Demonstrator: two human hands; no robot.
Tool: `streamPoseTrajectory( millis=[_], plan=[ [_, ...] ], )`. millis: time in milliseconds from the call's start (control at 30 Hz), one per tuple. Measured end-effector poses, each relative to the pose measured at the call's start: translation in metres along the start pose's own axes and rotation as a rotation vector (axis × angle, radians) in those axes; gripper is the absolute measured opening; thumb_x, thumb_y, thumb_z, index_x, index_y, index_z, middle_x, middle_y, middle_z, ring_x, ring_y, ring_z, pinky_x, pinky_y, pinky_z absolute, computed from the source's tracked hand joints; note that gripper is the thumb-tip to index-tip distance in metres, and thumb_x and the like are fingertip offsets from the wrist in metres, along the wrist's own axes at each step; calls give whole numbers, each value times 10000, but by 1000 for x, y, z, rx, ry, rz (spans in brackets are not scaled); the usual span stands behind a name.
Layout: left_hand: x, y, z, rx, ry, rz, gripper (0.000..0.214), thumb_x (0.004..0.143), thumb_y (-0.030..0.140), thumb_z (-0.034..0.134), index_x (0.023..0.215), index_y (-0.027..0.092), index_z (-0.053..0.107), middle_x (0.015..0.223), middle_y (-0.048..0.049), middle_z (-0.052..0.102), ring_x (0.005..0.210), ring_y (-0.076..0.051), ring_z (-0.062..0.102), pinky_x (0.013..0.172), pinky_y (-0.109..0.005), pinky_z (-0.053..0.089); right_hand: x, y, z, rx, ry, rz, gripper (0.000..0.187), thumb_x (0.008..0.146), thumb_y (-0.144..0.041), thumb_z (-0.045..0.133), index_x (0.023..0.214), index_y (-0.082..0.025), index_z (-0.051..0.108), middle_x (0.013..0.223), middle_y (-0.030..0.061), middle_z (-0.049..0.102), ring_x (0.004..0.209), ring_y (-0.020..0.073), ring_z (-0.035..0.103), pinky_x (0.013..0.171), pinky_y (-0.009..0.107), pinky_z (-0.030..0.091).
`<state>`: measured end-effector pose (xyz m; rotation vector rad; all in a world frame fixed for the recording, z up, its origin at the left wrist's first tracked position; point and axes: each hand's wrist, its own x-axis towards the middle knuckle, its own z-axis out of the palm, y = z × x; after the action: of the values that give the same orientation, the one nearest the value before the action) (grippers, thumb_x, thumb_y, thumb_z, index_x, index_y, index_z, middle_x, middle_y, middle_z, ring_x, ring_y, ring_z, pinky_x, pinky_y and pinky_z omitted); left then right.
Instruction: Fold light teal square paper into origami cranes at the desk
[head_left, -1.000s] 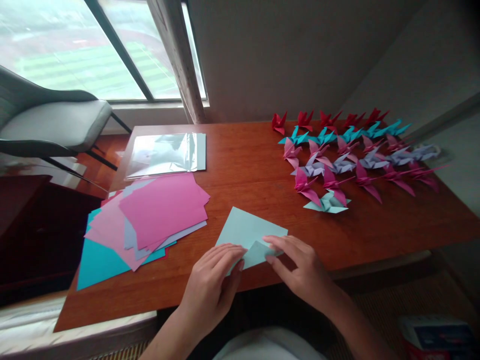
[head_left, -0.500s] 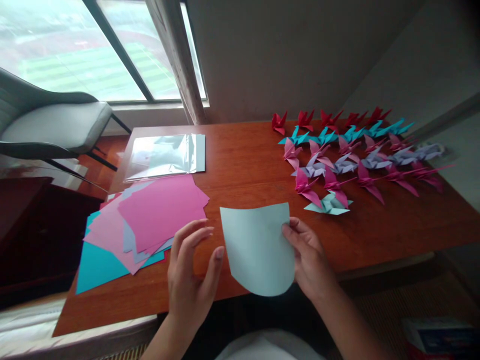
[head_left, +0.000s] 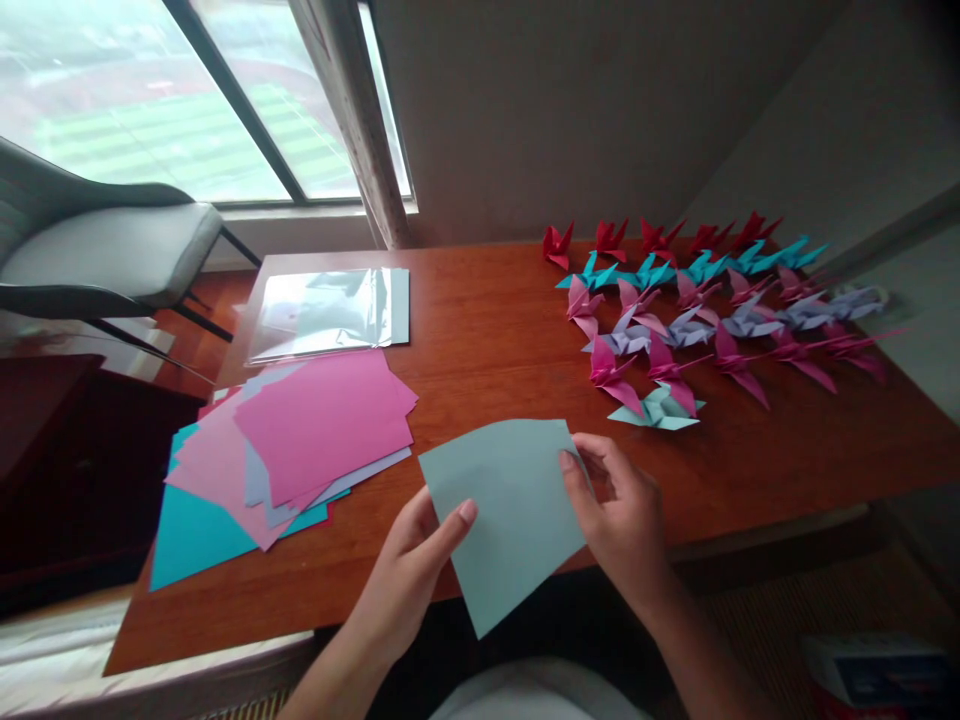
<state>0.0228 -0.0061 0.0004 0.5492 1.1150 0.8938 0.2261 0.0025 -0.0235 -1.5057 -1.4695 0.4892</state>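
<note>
One desk (head_left: 495, 340): reddish-brown wood that fills the middle of the view and carries all the paper; it serves as the landmark for the places below.
Chair (head_left: 112, 250): grey seat on dark legs, standing off the desk's far left corner, by the window.
Folded cranes (head_left: 697, 300): many paper birds set in rows across the desk's far right part; red at the very back, then teal, then pink, lilac and magenta nearer the front.
Paper stack (head_left: 315, 420): loose flat sheets on the desk's left part, fanned untidily; pink on top, lilac and teal showing beneath.
Plastic sleeve (head_left: 330, 310): clear and shiny, lying flat on the desk's far left part, just behind the paper stack.
Pale sheet (head_left: 510, 510): light blue-green square, unfolded, held tilted above the desk's near edge; its lowest corner hangs out past that edge.
Right hand (head_left: 622, 510): grasping the pale sheet's right edge over the desk's near edge, thumb on top and fingers curled behind.
Left hand (head_left: 409, 570): pinching the pale sheet's left side at the desk's near edge, thumb on top, fingers underneath.
Pale crane (head_left: 656, 408): a single blue-green bird at the front of the rows, right of the desk's middle.
</note>
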Motion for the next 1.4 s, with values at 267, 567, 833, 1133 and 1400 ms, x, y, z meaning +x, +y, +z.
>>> streamPoseTrajectory(
  millis=[267,567,833,1133,1400],
  plan=[
    [8,-10,13,-238,158,-94,389,725,339,865,1039,136,759,1014,-124,784,1019,-323,720,839,-352,581,1,-9,4,-87,-119,-214,205,934,-145,597,1114,-234,635,1024,59,780,918,206,762,842,307,619],
    [18,1,13,-351,267,-116,269,745,183,808,996,131,727,965,-105,789,894,-264,751,783,-322,611,4,-9,-6,-132,-125,-448,545,877,-30,514,1394,-202,499,1426,127,594,1389,283,493,1128,533,438],
    [29,12,16,-519,208,-167,328,844,76,595,1166,98,654,1018,-129,777,886,-260,759,820,-379,623,-9,-17,5,-221,-621,-633,431,898,-85,525,1315,-170,597,1521,103,528,1471,288,385,1194,551,355],
    [28,16,17,-583,90,-130,414,910,174,584,1317,102,607,1184,-128,746,1126,-284,696,1025,-418,522,-10,-15,9,-155,-585,-580,396,914,-81,532,1282,-190,630,1420,118,626,1386,290,513,1114,549,463],
    [20,-3,21,-495,-195,99,542,892,605,625,1314,265,624,1327,-81,672,1292,-285,571,1059,-394,475,-9,-24,14,333,-400,-150,286,996,-164,507,1205,-236,687,1193,74,750,1181,202,668,1052,393,527]
  ],
)
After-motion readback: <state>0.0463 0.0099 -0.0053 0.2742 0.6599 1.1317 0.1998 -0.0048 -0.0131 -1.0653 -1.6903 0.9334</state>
